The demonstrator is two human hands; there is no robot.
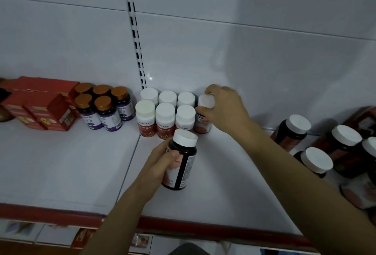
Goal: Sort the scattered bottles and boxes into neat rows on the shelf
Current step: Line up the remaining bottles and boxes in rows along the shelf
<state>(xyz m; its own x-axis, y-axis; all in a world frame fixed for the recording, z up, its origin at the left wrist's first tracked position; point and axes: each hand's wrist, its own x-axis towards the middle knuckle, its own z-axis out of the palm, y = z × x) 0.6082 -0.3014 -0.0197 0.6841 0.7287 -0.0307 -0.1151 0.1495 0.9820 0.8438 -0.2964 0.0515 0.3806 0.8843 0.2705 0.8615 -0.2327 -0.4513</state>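
Head view: we look down on a white shelf (61, 163) with a red front strip (203, 228). Our left hand (160, 161) is wrapped round a dark bottle (181, 165) with a white cap, thumb across its label. The bottle is tilted a little and sits in front of the middle group; we cannot tell whether its base touches the shelf.

Our right hand (221, 108) reaches to the back and clamps its fingers and thumb over the cap of a small bottle (202, 125). That bottle stands just beside the right end of the white-capped bottles (165, 116). Those six, with orange labels, stand upright in two rows of three, packed close against each other.

To their left stand five purple-labelled bottles (103, 110) with bronze caps, also in a tight cluster. Further left are the red boxes (50, 110), pushed together near the back wall (223, 51).

At the far right lie and stand several loose bottles (291, 132), dark with white caps, at mixed angles and well apart from the tidy group. A slotted rail (135, 36) runs up the back wall behind the white-capped bottles.
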